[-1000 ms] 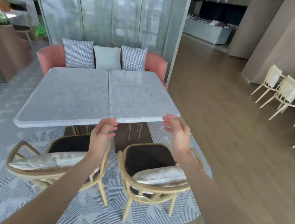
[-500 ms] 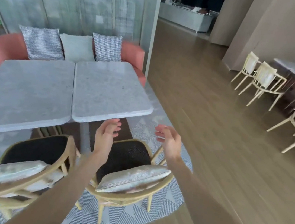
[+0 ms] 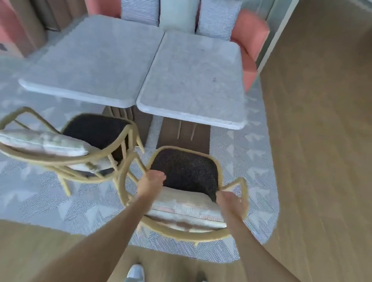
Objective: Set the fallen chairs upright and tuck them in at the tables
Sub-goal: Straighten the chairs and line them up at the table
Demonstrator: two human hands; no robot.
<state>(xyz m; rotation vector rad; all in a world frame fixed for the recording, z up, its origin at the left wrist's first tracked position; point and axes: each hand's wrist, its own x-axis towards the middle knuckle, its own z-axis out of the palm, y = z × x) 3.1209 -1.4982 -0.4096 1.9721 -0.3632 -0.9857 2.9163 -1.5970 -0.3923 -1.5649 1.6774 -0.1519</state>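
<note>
You're standing over two grey tables [image 3: 194, 79] pushed edge to edge, and the right chair [image 3: 185, 178] is sitting upright on the rug [image 3: 35, 193] just short of the right table, with the left chair [image 3: 68, 143] upright beside it and angled off a little. Your left hand [image 3: 152, 181] and right hand [image 3: 230, 202] are both clenching a grip on the right chair's curved back rail, either side of its cushion [image 3: 184, 208], so be pushing evenly and straight, keeping the legs from snagging the rug. No containers are showing anywhere here.
</note>
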